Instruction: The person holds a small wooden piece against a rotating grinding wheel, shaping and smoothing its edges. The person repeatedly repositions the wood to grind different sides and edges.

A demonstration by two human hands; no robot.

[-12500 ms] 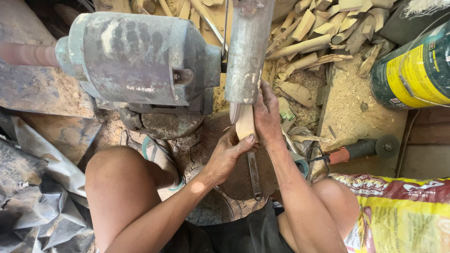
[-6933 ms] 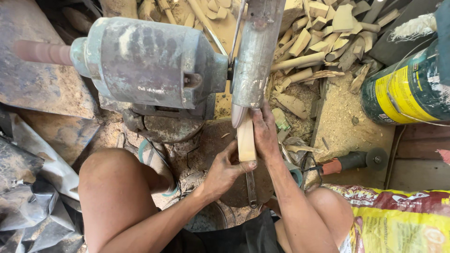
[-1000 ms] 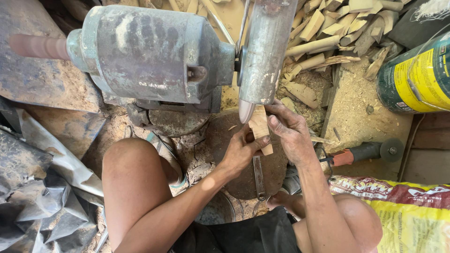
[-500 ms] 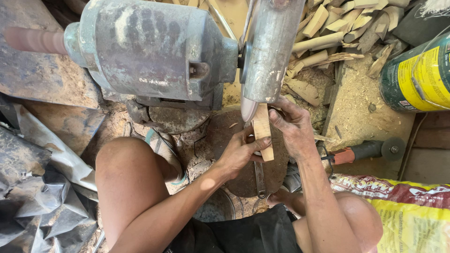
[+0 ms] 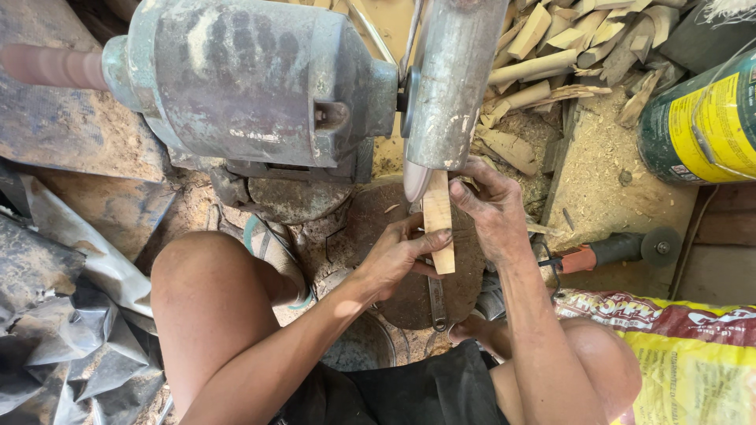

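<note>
Wood piece: a pale, narrow wooden stick [image 5: 438, 228] sits between both hands, just below the grinder's wheel guard [image 5: 453, 79].
Long axis: it runs away from the person toward the machine, near end at the lap side, far end up at the disc [image 5: 415, 179] that peeks out under the guard; the far end looks to be touching the disc's edge, though the contact itself is partly hidden.
Left hand: the left hand [image 5: 398, 256] is closed on the stick's near half, thumb and fingers pinching it from the left side.
Right hand: the right hand [image 5: 492, 208] is closed over the stick's far half from the right, fingertips close to the disc, so it is the hand nearer the wheel.
Hands together: they sit close, one on either side of the stick, both clamped on it.
Machine: the grey-green bench grinder motor [image 5: 252, 79] lies to the left of the stick.
Around: wood offcuts [image 5: 551, 47] are piled beyond the guard, a green and yellow can [image 5: 701, 118] stands far right, and an orange-handled tool [image 5: 610, 252] lies just right of the right forearm.
</note>
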